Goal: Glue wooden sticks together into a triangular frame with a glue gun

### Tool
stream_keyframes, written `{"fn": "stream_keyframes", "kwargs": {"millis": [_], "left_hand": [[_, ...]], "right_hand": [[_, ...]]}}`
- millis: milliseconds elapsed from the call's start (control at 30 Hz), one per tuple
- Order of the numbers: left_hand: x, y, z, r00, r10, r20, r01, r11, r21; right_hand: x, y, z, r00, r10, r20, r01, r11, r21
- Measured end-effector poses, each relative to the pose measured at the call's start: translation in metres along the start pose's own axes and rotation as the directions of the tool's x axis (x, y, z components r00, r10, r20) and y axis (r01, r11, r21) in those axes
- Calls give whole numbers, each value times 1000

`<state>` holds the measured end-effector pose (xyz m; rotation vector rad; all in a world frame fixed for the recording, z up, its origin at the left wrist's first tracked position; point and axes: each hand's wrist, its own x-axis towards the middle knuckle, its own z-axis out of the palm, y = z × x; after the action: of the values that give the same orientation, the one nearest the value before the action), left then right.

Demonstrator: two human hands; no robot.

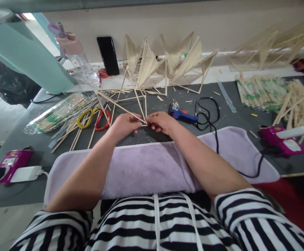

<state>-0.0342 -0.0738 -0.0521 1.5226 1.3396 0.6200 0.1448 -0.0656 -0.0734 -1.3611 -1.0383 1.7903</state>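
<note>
Both hands meet at one corner of a frame of thin wooden sticks (120, 104) above the grey table. My left hand (126, 126) is closed on the sticks just left of that corner. From the right side, my right hand (161, 122) pinches the same corner, fingertips together. The frame's sticks spread up and away to the left. To the right of my right hand lies a blue glue gun (182, 113) with a black cord. Scissors (96, 120) with yellow and red handles lie left of my left hand among loose sticks.
Finished-looking stick structures (152, 66) stand at the back beside a black phone (108, 55). A bottle (75, 52) and wrapped sticks (60, 113) are at left. Stick piles (261, 92) and a magenta power adapter (280, 141) are at right. A lilac towel (146, 170) lies in front.
</note>
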Motion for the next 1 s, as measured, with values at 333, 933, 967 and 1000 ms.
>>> {"fn": "stream_keyframes", "kwargs": {"millis": [333,933,967,1000], "left_hand": [[0,-8,-4,996,92,-7,-85,944,318],[3,-12,-1,974,147,-174,-70,921,384],[3,-12,0,974,147,-172,-72,921,382],[3,-11,0,975,145,-167,-72,922,379]], "right_hand": [[-1,-1,0,1000,16,22,-16,1000,-3],[0,0,0,1000,-2,24,2,1000,6],[0,0,0,1000,-5,23,5,1000,1],[0,0,1,1000,-9,21,9,1000,-4]]}}
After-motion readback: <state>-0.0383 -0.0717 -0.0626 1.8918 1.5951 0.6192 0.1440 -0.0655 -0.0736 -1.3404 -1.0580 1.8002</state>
